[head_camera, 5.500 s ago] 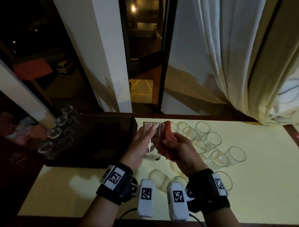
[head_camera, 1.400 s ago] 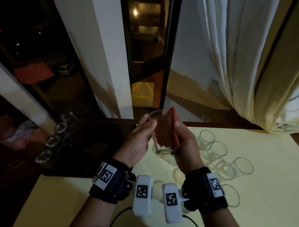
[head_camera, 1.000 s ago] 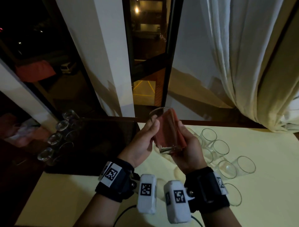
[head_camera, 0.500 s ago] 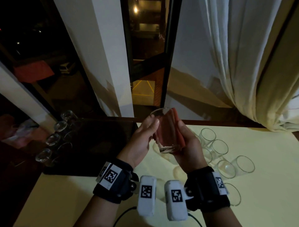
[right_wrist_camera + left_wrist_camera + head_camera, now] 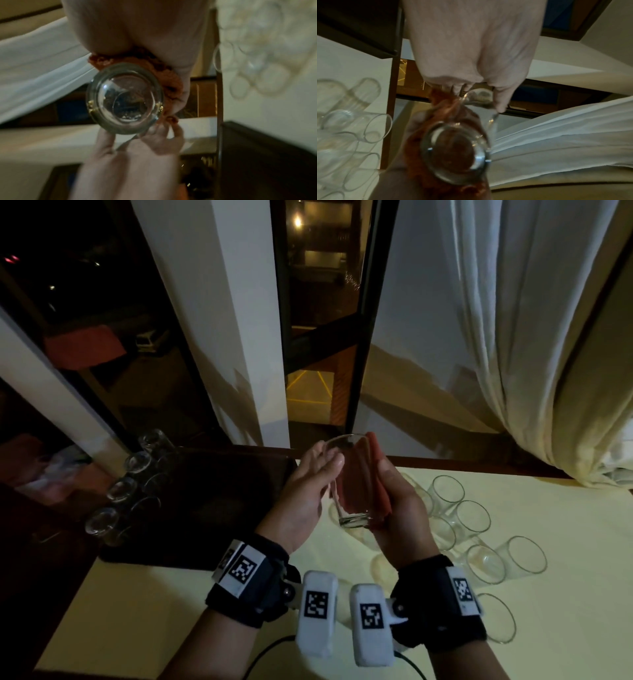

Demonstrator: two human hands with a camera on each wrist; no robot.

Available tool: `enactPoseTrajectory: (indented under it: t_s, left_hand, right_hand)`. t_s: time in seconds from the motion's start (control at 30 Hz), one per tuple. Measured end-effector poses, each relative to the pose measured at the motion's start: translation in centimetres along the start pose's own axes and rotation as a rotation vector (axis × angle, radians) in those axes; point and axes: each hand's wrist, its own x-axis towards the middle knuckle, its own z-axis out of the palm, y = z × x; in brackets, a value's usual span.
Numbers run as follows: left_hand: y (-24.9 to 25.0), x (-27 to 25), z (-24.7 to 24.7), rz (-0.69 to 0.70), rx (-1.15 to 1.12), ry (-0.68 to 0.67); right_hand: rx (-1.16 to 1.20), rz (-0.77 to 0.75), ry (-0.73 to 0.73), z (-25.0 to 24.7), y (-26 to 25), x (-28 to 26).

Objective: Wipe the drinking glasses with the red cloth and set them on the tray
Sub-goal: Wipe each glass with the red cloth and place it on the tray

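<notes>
I hold a clear drinking glass (image 5: 349, 481) upright in the air above the cream table (image 5: 565, 604). My left hand (image 5: 308, 491) grips its left side near the rim, thumb and fingers curled round it. My right hand (image 5: 397, 508) presses the folded red cloth (image 5: 376, 477) against the glass's right wall. The glass's thick base (image 5: 124, 99) and the cloth (image 5: 171, 75) fill the right wrist view; the left wrist view shows the same base (image 5: 455, 152) with cloth (image 5: 443, 106) behind it. The dark tray (image 5: 212, 508) lies to the left, with several glasses (image 5: 120, 489) along its left side.
Several more glasses (image 5: 479, 529) lie on their sides on the table to the right of my hands. A dark window and white pillar stand behind the table. A cream curtain (image 5: 513, 337) hangs at the right.
The glass and both hands stay at about the same raised spot; the right hand with the cloth has shifted slightly along the glass's side.
</notes>
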Motion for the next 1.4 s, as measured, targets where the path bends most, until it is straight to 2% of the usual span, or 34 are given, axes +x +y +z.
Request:
enactPoseTrajectory:
  t_s: [0.07,0.13,0.2,0.33,0.37,0.5,0.6,0.67,0.77,0.83,0.9,0.97,1.07,1.2,1.3,1.4]
  left_hand:
    - [0.1,0.1,0.3,-0.004,0.015,0.035]
    - [0.0,0.0,0.9,-0.006,0.052,0.033]
    - [-0.1,-0.2,1.2,-0.006,0.045,0.035]
    - [-0.4,-0.4,1.1,0.033,-0.019,-0.066]
    - [-0.5,-0.7,1.1,0.045,-0.017,-0.05]
    - [-1.3,-0.9,0.7,0.087,0.055,0.051]
    - [-1.6,-0.8,0.8,0.053,0.091,0.014]
    - [-1.6,-0.8,1.1,0.039,0.075,0.006]
    - [-1.5,-0.7,1.2,0.053,0.1,-0.038]
    - [-1.1,-0.9,1.5,0.063,0.126,-0.047]
    - [-0.6,-0.9,1.8,0.053,0.088,-0.016]
    - [-0.1,-0.9,1.7,0.061,0.02,0.03]
    - [-0.3,-0.7,1.7,0.052,0.064,0.014]
    - [-1.2,-0.4,2.0,0.043,0.024,0.026]
    - [-1.4,0.1,1.5,0.001,-0.044,-0.06]
    - [-1.1,0.2,1.2,-0.009,-0.066,-0.066]
  right_hand:
    - [-0.16,-0.063,0.031,0.1,0.1,0.1]
    - [-0.199,-0.077,0.043,0.2,0.2,0.3]
    - [-0.153,-0.053,0.033,0.4,0.2,0.2]
    - [0.115,0.049,-0.008,0.2,-0.2,-0.1]
    - [0.124,0.048,0.004,0.2,-0.3,-0.1]
    - [-0.111,-0.075,0.025,-0.3,-0.3,-0.1]
    - [-0.195,-0.091,0.034,-0.4,0.3,-0.1]
    - [-0.119,-0.052,0.021,-0.2,0.5,-0.3]
    - [0.141,0.068,-0.021,-0.2,0.1,-0.6]
    - [0.204,0.078,-0.039,-0.7,-0.3,-0.5]
    - [0.16,0.041,-0.036,-0.7,-0.7,-0.5]
    - [-0.029,-0.036,0.0,-0.9,-0.6,-0.4]
    - [-0.18,-0.064,0.03,-1.0,0.2,-0.2]
    - [0.032,0.055,0.026,-0.7,0.4,-0.2]
    - [0.19,0.093,0.031,-1.0,0.1,-0.3]
    - [0.1,0.029,0.071,-1.5,0.4,-0.2]
